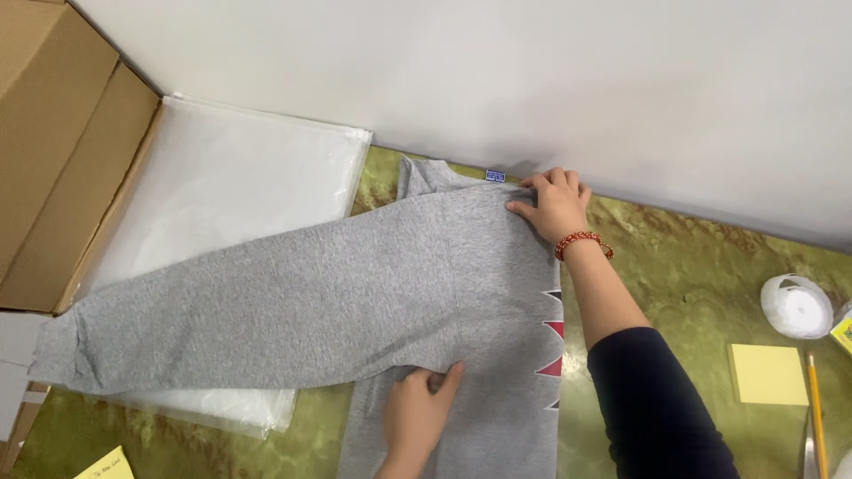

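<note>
**Pinning the grey sweatshirt while its sleeve lies across**

My left hand (pixel 415 415) has a grip on the grey sweatshirt (pixel 461 293) near the table's near edge: thumb and curled fingers pinch a small ridge of cloth where the sleeve (pixel 257 310) meets the body, which I judge keeps the fold line from creeping. My right hand (pixel 557 206) has no grip at all; it lies open and flat, fingers spread, pressing the shoulder by the collar close to the wall along the far edge. Its purpose seems to be to anchor the top so the fabric stays smooth between my two hands. A red bead bracelet (pixel 583 241) sits on that wrist.

The sweatshirt lies flat on the green marbled table (pixel 701 275), body running from far edge to near edge, collar pointing toward the wall. The sleeve's long axis runs crosswise, cuff pointing to the left edge, where it overlies a stack of clear plastic bags (pixel 231 177) beside a cardboard box (pixel 62 151).

Well apart toward the right edge are a roll of white tape (pixel 796 306), a yellow sticky-note pad (pixel 768 373) and a pencil (pixel 816 417).
</note>
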